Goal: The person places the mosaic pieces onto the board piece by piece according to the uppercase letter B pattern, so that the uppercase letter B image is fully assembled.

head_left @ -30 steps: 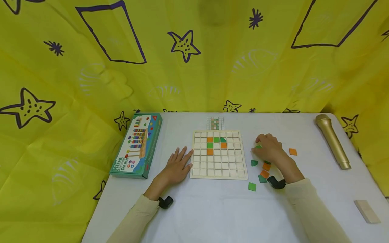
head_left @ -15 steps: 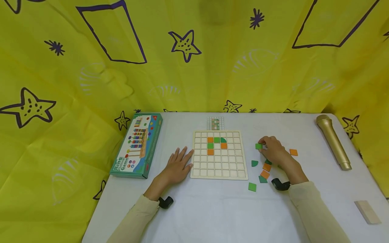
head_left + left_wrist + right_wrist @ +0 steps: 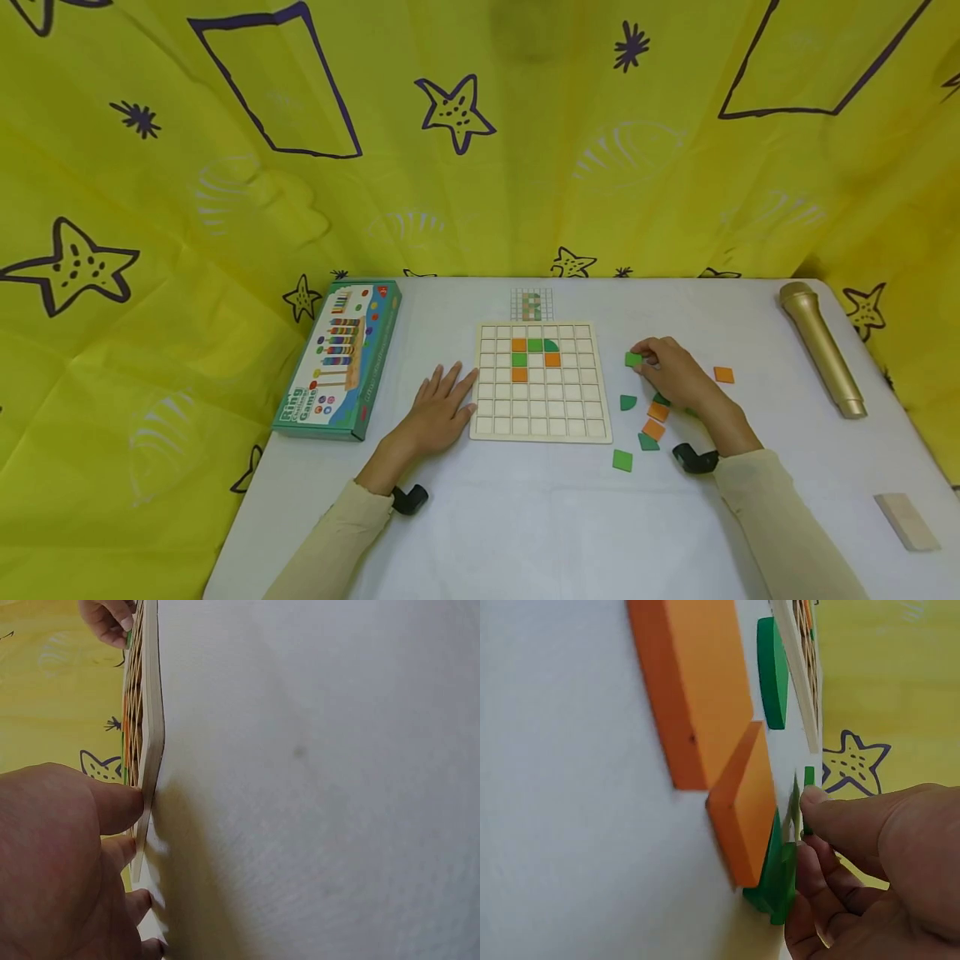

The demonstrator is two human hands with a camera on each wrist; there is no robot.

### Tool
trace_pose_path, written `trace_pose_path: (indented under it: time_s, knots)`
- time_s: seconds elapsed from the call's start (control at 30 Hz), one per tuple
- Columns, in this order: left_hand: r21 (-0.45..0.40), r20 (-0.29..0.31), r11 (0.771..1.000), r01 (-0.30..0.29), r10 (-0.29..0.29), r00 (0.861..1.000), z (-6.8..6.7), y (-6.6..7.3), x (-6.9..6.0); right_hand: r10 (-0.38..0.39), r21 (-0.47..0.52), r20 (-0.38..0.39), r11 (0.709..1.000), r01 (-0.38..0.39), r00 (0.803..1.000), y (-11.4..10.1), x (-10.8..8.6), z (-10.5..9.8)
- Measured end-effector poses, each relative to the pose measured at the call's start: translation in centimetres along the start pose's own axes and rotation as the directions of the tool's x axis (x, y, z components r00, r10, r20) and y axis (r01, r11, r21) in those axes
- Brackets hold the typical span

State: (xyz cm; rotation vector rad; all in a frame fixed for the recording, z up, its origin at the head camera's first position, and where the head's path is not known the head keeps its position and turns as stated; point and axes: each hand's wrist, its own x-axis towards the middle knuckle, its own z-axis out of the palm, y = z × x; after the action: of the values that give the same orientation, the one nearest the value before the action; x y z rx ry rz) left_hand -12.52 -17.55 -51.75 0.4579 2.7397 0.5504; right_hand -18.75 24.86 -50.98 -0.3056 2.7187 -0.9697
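Observation:
My right hand [image 3: 672, 375] pinches a light green square tile [image 3: 633, 359] between thumb and fingers. In the right wrist view the green tile [image 3: 808, 780] stands on edge under the thumb, just off the table. My left hand [image 3: 435, 421] lies flat with fingers spread, thumb and fingertips touching the left edge of the wooden grid board [image 3: 540, 427]. Several orange and green tiles sit in the board's upper cells, among them a dark green quarter-round piece [image 3: 551, 346]. Between board and right wrist lie a loose quarter-round piece [image 3: 627, 402] and orange square tiles [image 3: 654, 430].
A small pattern card [image 3: 531, 305] lies behind the board. To the left is a green game box [image 3: 337, 362]. On the right are a gold microphone [image 3: 821, 350], a lone orange tile [image 3: 723, 375] and a pale wooden block [image 3: 906, 522]. Near the front lies another green tile [image 3: 622, 460].
The right hand's fingers have closed on the light green tile, which has shifted slightly to the left over the last half second. My left hand stays in place.

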Motion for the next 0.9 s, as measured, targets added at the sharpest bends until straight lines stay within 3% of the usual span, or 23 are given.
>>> trace_pose_path:
  time_s: [0.3, 0.6, 0.9]
  knots:
    - [-0.004, -0.011, 1.0, -0.013, 0.013, 1.0, 0.0, -0.1, 0.0, -0.002, 0.039, -0.047, 0.999, 0.004, 0.999, -2.5, 0.1, 0.4]
    - [0.001, -0.007, 1.0, -0.007, 0.007, 1.0, 0.0, -0.2, 0.1, -0.08, 0.074, 0.022, 0.994, 0.078, 0.997, -5.8, 1.1, 3.9]
    - [0.011, 0.0, 1.0, 0.001, -0.001, 1.0, 0.0, 0.0, 0.0, -0.148, 0.049, 0.028, 0.988, 0.147, 0.989, -8.3, 2.3, 6.6]
